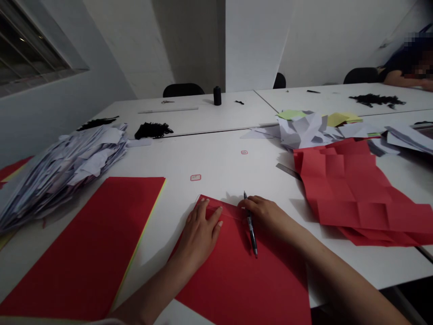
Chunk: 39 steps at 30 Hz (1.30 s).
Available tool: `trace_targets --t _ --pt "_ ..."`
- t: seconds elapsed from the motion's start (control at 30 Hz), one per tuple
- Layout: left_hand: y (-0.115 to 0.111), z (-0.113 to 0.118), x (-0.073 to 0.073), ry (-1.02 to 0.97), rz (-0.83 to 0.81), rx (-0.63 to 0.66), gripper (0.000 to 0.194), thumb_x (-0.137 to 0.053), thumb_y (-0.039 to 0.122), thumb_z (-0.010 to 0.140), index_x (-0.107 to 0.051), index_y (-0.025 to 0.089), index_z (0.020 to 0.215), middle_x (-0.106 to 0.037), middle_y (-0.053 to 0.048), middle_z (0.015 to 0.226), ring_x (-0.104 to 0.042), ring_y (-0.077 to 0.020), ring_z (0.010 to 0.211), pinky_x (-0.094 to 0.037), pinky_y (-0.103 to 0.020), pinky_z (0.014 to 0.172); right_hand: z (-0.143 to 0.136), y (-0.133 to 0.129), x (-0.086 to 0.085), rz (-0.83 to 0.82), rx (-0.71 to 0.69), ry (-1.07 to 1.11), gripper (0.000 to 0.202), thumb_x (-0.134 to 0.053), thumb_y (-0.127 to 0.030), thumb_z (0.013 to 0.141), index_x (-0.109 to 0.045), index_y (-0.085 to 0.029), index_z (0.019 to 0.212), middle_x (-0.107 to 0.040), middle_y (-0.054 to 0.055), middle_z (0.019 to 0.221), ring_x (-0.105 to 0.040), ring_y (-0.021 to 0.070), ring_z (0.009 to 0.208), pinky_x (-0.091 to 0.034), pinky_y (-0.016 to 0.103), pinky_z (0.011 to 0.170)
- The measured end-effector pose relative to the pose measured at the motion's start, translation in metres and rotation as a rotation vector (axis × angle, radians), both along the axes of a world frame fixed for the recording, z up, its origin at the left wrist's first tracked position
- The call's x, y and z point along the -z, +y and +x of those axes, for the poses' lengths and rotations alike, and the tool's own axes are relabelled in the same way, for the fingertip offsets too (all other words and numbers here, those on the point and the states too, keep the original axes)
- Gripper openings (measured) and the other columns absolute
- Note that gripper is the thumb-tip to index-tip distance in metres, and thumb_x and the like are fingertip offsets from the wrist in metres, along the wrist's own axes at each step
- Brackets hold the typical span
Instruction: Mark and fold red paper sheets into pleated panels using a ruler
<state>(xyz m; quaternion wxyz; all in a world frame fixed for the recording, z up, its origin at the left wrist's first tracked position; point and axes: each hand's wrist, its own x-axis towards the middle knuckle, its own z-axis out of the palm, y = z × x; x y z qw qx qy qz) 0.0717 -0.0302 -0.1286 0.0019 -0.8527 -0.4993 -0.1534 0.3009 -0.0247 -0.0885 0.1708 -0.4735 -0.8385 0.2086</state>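
A sheet of red paper point(233, 280) lies on the white table in front of me. Across its far edge rests a see-through strip point(230, 214) that looks like a clear ruler. My left hand point(199, 230) presses down near the strip's left end, fingers stretched out and apart. At the other end, my right hand point(265, 212) touches the strip with its fingers closed round a black and clear pen point(251, 232). The pen's metal tip points away from me and its other end toward me. The undersides of both hands are hidden.
Left is a red and yellow paper stack point(101, 243), beside a heap of white paper point(84, 158). Creased red sheets point(348, 176) lie right, near a metal ruler point(287, 170) and folded white paper point(304, 128). Black yarn point(154, 130) and a black spool point(217, 95) are farther off. A person point(409, 67) sits far right.
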Motion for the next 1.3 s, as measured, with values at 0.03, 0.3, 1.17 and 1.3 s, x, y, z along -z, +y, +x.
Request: trace_targets --t 0.03,0.3,1.17,1.3 --pt "0.0 0.0 0.0 0.0 -0.002 -0.003 0.034 -0.045 0.024 0.091 -0.054 0.021 0.123 -0.036 -0.016 0.136 -0.038 -0.035 0.127 -0.043 -0.053 0.095 0.0 0.0 0.0 0.001 0.002 0.003 0.036 -0.038 0.002 0.08 -0.057 -0.02 0.101 -0.058 0.005 0.085 -0.053 0.0147 0.075 -0.039 0.026 0.065" --pt "0.0 0.0 -0.001 0.029 -0.015 -0.01 0.034 -0.044 0.023 0.091 -0.053 0.021 0.124 -0.035 -0.017 0.136 -0.038 -0.0349 0.127 -0.042 -0.053 0.095 0.001 0.0 0.001 -0.002 0.001 0.009 0.034 -0.039 0.001 0.08 -0.057 -0.019 0.1 -0.058 0.006 0.085 -0.053 0.0148 0.076 -0.038 0.025 0.065" --pt "-0.001 0.002 -0.007 0.007 -0.02 0.0 0.033 -0.047 0.022 0.09 -0.056 0.021 0.121 -0.04 -0.015 0.131 -0.039 -0.0346 0.125 -0.04 -0.051 0.096 -0.026 0.064 0.026 -0.379 0.073 0.74 0.022 -0.059 -0.037 0.079 -0.058 -0.016 0.083 -0.061 0.001 0.067 -0.054 0.0114 0.055 -0.044 0.025 0.055" --pt "-0.001 0.002 -0.005 -0.021 -0.016 0.008 0.032 -0.046 0.022 0.09 -0.055 0.021 0.121 -0.041 -0.016 0.132 -0.038 -0.0348 0.126 -0.039 -0.052 0.097 -0.034 0.07 0.034 -0.372 0.083 0.748 0.021 -0.064 -0.036 0.074 -0.056 -0.017 0.077 -0.057 -0.001 0.063 -0.051 0.011 0.057 -0.039 0.023 0.053"
